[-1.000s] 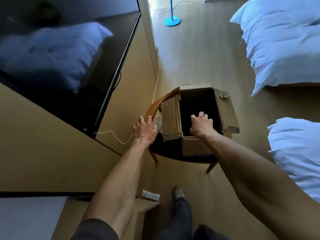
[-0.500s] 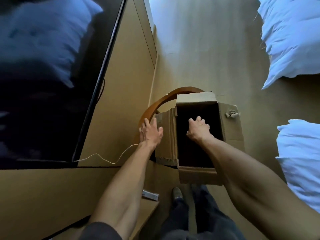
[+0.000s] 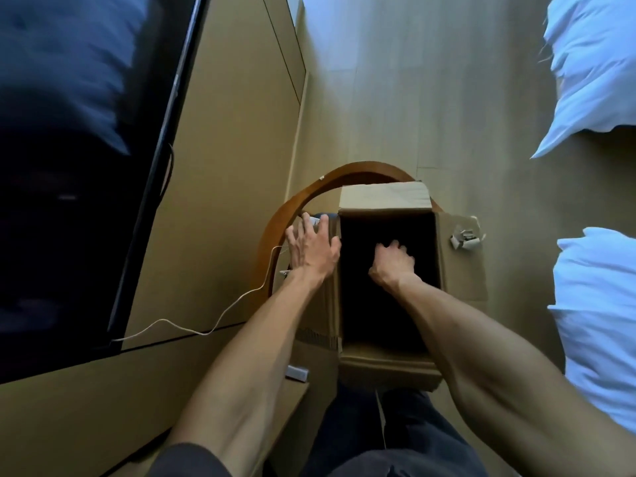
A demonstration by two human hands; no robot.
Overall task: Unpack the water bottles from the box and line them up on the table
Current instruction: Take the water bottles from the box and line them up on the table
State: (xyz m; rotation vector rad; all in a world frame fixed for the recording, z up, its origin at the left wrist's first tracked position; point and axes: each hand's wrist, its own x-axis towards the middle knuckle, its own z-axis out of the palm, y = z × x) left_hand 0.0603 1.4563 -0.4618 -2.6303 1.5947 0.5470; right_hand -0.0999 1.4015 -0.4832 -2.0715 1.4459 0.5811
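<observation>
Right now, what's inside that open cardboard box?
The right hand reaches down into the cardboard box. Around it the inside is dark shadow, so no bottles can be made out. The left hand rests on the left flap outside.

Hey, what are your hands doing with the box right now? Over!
Left hand flat on side flap. Right hand down inside box. Inside too dark, no bottles visible.
</observation>
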